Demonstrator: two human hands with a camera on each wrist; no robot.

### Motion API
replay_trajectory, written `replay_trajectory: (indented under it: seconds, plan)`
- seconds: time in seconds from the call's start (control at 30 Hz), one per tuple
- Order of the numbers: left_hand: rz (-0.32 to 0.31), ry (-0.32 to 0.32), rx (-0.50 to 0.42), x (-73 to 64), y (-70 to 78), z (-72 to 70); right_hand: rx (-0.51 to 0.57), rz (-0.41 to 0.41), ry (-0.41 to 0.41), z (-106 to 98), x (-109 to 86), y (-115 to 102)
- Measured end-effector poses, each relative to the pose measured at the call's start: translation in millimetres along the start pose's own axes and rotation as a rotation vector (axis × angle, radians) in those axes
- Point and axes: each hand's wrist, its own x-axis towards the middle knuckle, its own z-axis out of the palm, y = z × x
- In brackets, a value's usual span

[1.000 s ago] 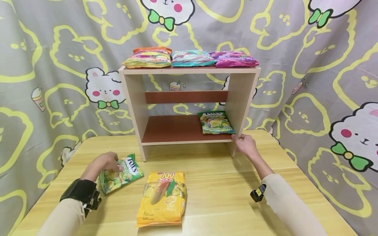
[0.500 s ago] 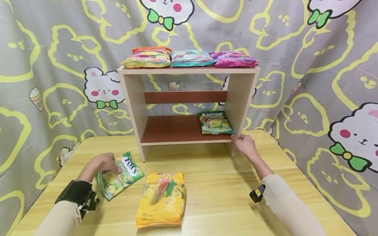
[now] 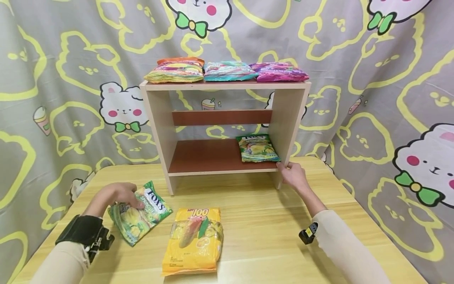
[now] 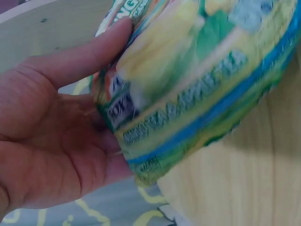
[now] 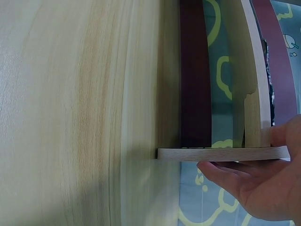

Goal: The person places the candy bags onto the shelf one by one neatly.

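Note:
My left hand [image 3: 121,194] pinches the left edge of a green Fox's candy bag [image 3: 144,221] at the left of the table. In the left wrist view the thumb lies on the printed face of the bag [image 4: 188,89] and the fingers are behind it. My right hand [image 3: 293,173] grips the right side panel of a small shelf [image 3: 289,130] near its lower board. In the right wrist view, that hand [image 5: 263,179] has a finger and thumb on either side of the panel edge [image 5: 221,154]. Another green Fox's candy bag [image 3: 258,148] sits on the lower board, at its right end.
A yellow Lot 100 candy bag [image 3: 193,240] lies on the wooden table [image 3: 262,236] between my arms. On the shelf top rest an orange-yellow bag [image 3: 175,71], a teal bag [image 3: 229,71] and a purple bag [image 3: 278,72]. A patterned curtain [image 3: 81,118] hangs behind.
The left hand has shifted a little to the left with its green candy bag, whose lower corner has swung toward the front. The right hand keeps its grip on the shelf panel.

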Motion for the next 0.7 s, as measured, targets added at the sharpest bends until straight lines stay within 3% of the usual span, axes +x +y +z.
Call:
replay_trajectory:
  seconds: [0.1,0.33,0.53,0.7]
  plan:
    - [-0.005,0.0,0.01,-2.3,4.0,-2.1,-0.001,-0.004,0.001,0,-0.2,0]
    - [0.07,0.026,0.102,-7.2,12.8,-6.1,-0.011,-0.001,-0.004,1,-1.0,0]
    - [0.14,0.122,0.188,-15.0,31.1,-4.4,0.003,0.006,-0.008,1,-0.7,1]
    - [0.181,0.169,0.205,-21.4,44.2,-1.0,0.018,0.008,-0.011,0,0.3,0]
